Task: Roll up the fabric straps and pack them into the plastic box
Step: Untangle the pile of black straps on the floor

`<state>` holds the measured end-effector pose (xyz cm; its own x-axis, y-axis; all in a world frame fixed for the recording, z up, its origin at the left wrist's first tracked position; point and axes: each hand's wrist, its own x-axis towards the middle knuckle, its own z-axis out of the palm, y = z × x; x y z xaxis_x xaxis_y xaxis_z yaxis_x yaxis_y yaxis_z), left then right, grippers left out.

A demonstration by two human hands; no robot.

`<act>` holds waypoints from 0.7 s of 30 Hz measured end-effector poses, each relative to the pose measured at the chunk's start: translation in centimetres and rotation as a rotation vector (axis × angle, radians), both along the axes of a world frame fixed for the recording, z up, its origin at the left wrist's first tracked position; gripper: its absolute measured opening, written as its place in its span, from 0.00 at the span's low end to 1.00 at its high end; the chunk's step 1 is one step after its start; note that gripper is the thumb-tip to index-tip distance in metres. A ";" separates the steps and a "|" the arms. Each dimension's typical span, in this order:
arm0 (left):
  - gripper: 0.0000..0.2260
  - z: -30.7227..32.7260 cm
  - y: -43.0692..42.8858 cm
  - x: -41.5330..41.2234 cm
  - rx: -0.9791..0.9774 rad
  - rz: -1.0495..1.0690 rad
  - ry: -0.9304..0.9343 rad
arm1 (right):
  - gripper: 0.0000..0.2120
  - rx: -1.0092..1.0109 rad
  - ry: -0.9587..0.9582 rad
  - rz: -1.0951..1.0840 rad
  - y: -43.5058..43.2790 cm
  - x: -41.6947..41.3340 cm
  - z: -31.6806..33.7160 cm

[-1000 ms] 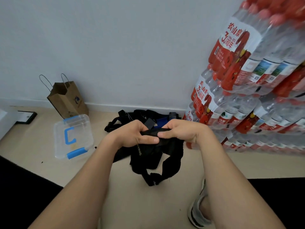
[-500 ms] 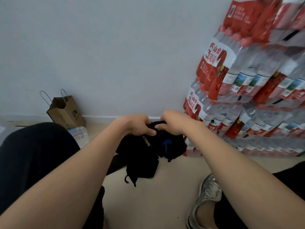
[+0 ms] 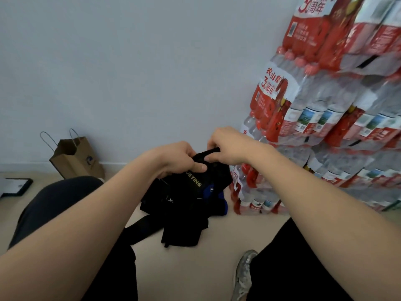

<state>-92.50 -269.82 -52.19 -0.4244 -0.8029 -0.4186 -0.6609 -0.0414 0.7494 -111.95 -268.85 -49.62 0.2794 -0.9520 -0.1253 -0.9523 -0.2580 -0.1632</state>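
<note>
Over beige floor (image 3: 219,240), left hand (image 3: 175,159) and right hand (image 3: 230,146), fingers (image 3: 196,167) curled round fabric straps (image 3: 186,203).

Black fabric strap bundle (image 3: 184,205): top hidden under left hand (image 3: 175,158) and right hand (image 3: 227,144), both gripping it. Yellow lettering (image 3: 193,181) starts under left thumb (image 3: 198,167), first letters unreadable. Shrink-wrapped stack of red-labelled clear water bottles (image 3: 325,118): blurred, cut by top and right edges. Brown paper bag (image 3: 73,157): bottom corner behind black-trousered knee (image 3: 54,203). Grey shoe (image 3: 244,276) cut by bottom edge. Dark flat item (image 3: 15,186) at left edge: cut off, unidentifiable.
</note>
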 end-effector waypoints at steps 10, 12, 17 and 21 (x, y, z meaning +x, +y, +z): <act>0.09 -0.2 -1.6 -0.3 0.037 0.427 0.736 | 0.25 0.238 -0.388 -0.513 -0.9 2.4 1.9; 0.13 0.6 -2.1 -0.1 0.074 0.482 0.855 | 0.23 0.315 -0.595 -0.520 -1.0 2.2 2.9; 0.20 2.2 -2.2 1.0 0.032 0.422 0.958 | 0.04 0.055 -0.892 -0.490 -2.1 1.7 3.0; 0.15 2.2 -1.6 1.1 -0.282 0.382 0.763 | 0.09 0.147 -1.059 -0.452 -2.4 2.3 2.8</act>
